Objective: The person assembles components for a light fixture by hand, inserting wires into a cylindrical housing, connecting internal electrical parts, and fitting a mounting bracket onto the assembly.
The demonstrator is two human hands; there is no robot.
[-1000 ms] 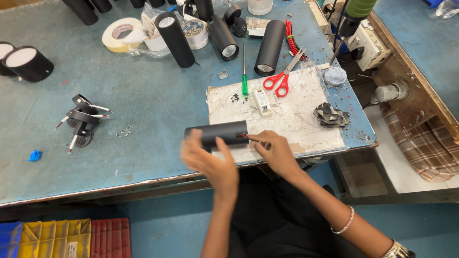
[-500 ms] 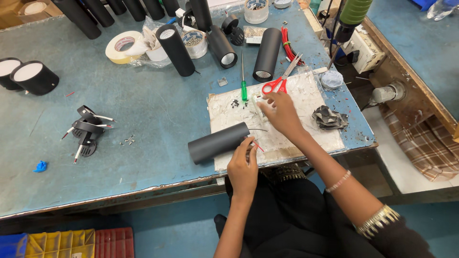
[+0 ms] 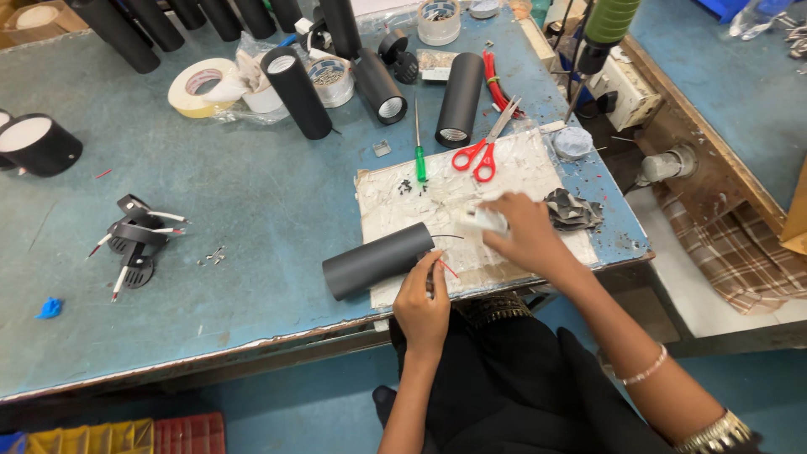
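On the mat (image 3: 521, 172), left hand (image 3: 423, 307) fingers pinching wires (red, black) at black tube (image 3: 378, 261), right hand (image 3: 525, 235) clasping white part (image 3: 483, 220).

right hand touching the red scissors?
Apart. The head view shows the right hand on a small white part, with a bare strip of the white mat between it and the red scissors.

Even, fairly bright overhead light fills the scene, and the black tube (image 3: 378, 260) beside the left hand (image 3: 422, 304) casts only a soft, short shadow. The right hand (image 3: 527, 231) is slightly motion-blurred around the white piece (image 3: 483, 219) it grips, which looks washed out. Far from both hands, the table (image 3: 210, 202) edges bow from wide-angle distortion.
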